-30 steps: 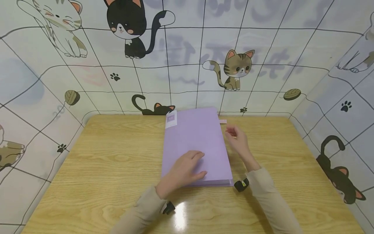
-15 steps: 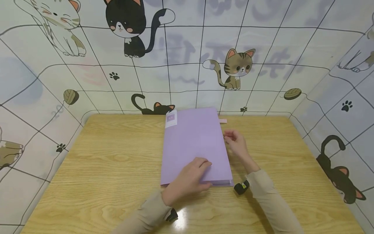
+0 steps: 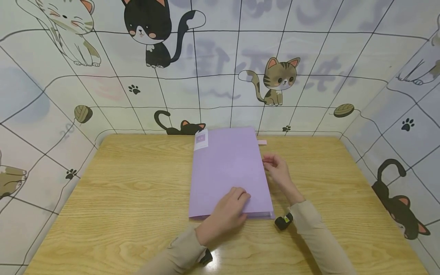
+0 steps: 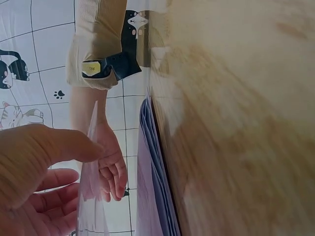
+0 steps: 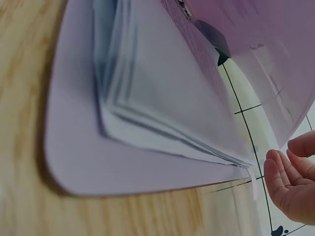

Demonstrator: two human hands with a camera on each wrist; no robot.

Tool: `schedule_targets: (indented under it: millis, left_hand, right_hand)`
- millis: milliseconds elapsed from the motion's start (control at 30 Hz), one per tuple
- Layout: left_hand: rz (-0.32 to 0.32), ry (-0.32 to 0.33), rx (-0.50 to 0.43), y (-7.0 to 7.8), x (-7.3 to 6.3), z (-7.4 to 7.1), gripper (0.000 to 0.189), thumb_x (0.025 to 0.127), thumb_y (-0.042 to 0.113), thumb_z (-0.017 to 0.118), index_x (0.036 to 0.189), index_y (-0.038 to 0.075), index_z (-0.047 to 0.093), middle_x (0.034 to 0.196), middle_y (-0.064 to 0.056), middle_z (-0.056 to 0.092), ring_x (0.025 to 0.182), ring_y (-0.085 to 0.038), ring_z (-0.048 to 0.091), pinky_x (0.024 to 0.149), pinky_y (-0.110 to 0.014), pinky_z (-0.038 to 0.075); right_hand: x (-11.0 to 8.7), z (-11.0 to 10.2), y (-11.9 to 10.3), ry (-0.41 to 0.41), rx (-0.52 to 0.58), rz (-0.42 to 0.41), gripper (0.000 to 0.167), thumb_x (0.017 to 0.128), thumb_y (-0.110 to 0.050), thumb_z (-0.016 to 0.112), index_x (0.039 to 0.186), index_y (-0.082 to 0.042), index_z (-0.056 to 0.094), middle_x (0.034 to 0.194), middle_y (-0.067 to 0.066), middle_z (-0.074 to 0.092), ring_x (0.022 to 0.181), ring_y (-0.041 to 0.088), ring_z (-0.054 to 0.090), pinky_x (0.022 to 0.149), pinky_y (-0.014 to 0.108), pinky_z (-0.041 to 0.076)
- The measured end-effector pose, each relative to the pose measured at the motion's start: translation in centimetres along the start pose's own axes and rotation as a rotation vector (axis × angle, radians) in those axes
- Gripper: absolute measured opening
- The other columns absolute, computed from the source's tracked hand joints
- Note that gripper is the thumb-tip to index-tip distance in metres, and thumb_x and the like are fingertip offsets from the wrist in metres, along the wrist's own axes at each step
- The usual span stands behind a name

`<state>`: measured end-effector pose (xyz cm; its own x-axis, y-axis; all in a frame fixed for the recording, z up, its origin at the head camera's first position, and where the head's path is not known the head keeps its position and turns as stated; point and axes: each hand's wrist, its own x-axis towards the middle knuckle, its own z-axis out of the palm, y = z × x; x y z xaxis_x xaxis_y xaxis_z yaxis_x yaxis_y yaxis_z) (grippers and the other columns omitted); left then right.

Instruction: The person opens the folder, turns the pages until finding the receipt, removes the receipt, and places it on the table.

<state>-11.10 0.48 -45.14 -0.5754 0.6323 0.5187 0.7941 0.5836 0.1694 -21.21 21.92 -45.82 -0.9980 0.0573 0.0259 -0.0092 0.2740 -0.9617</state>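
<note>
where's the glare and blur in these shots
Head: a bright white glare patch on the wooden table, beside the black device at the left sleeve; left wrist: rather dim, with the table's wood grain smeared; right wrist: the lilac folder's rounded near corner looks soft, and so does the wood grain around it.

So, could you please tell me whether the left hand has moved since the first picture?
Yes: in the head view, the left hand moved down the picture and slightly right, away from the back of the table.

head looks down; wrist views share folder (image 3: 227, 168) close up
</note>
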Motion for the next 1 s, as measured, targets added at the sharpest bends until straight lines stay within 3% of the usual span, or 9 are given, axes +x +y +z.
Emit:
schedule_targets:
  millis: [300, 533, 733, 1000]
  left_hand:
    - [-0.011, 0.074, -0.043, 0.3, 0.0, -0.3, 0.04, 0.06, 0.007, 0.072, 0.098, 0.004, 0.06, 0.096, -0.004, 0.053, 0.089, -0.018, 0.051, 0.076, -0.024, 0.048]
    - [-0.015, 0.138, -0.081, 0.4, 0.1, -1.3, 0.038, 0.058, 0.005, 0.07, 0.095, 0.003, 0.061, 0.095, -0.004, 0.055, 0.09, -0.018, 0.053, 0.078, -0.024, 0.048]
    - [-0.027, 0.176, -0.109, 0.5, 0.1, -2.2, 0.035, 0.06, 0.003, 0.067, 0.094, 0.002, 0.062, 0.096, -0.005, 0.056, 0.09, -0.019, 0.054, 0.077, -0.023, 0.049]
    - [-0.031, 0.266, -0.103, 0.3, 0.1, -3.4, 0.033, 0.061, 0.002, 0.064, 0.094, 0.002, 0.062, 0.097, -0.005, 0.057, 0.092, -0.018, 0.055, 0.076, -0.02, 0.049]
  right_hand:
    - [0.3, 0.5, 0.6, 0.004, -0.034, -0.036, 0.026, 0.088, 0.009, 0.05, 0.113, 0.015, 0.054, 0.11, 0.032, 0.057, 0.081, -0.001, 0.055, 0.074, 0.013, 0.046]
    - [-0.1, 0.9, 0.4, -0.124, -0.069, -0.029, 0.035, 0.088, 0.003, 0.05, 0.121, 0.014, 0.048, 0.113, 0.029, 0.055, 0.098, 0.029, 0.056, 0.076, 0.018, 0.045]
    - [-0.5, 1.4, 0.1, -0.172, -0.026, -0.051, 0.037, 0.089, 0.003, 0.052, 0.124, 0.015, 0.047, 0.105, 0.026, 0.058, 0.085, 0.013, 0.054, 0.071, 0.021, 0.048]
    - [-0.1, 1.9, 0.9, -0.199, -0.062, -0.049, 0.029, 0.089, 0.003, 0.052, 0.115, 0.014, 0.052, 0.095, 0.019, 0.06, 0.081, 0.015, 0.054, 0.067, 0.024, 0.048]
